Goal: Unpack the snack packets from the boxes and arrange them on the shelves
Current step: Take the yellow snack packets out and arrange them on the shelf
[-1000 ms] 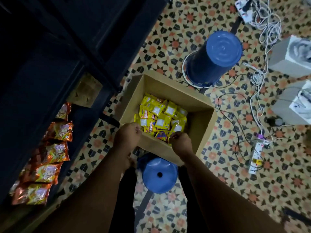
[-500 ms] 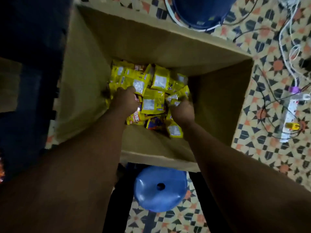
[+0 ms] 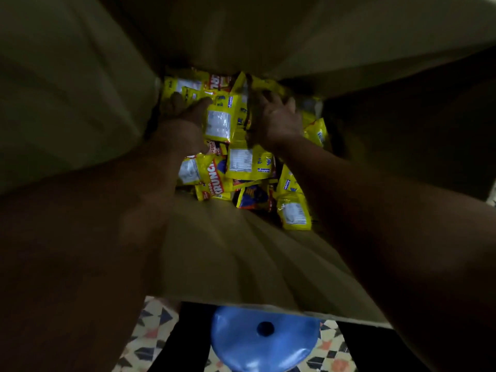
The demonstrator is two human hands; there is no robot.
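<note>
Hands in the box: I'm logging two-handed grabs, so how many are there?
2. The left hand is on the yellow packets near the box's left wall; the right hand is to its right, also on packets. No others show.

View has dropped close into the cardboard box, its walls now fill the frame; shelf, bucket and cables gone from sight. Both arms reached deeper: left hand and right hand moved from the near edge to the far side of the pile, now gripping a yellow packet between them
</note>
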